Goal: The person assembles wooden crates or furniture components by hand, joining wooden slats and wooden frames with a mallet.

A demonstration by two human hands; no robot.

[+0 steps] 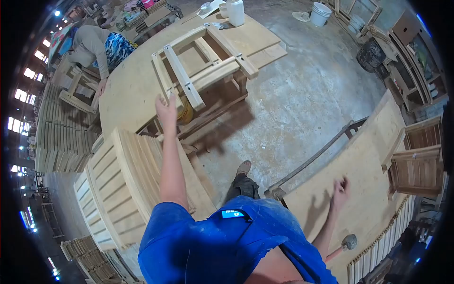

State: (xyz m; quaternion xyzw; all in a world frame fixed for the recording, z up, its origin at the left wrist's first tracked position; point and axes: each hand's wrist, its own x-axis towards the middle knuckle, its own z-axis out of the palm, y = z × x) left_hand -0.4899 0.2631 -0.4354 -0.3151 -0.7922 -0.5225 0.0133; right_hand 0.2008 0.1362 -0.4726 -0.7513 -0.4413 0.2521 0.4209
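A pale wooden frame (203,71) with slats and crossbars lies on the plywood-topped table (127,90), partly over its near edge. My left hand (166,112) is at the near left end of this frame, its fingers closed around the end of a rail. My right hand (339,193) is off to the right above another plywood table (364,156), with its fingers loosely bent and apart and nothing visible in them. A mallet (349,242) with a dark head lies near my right forearm.
Stacked slatted wooden panels (123,184) stand by my left arm. Across the table a person (92,45) leans over another wooden frame (80,90). A white bottle (235,13) stands at the table's far end. Brown slatted pieces (416,170) lie right; a white bucket (320,14) stands on the floor.
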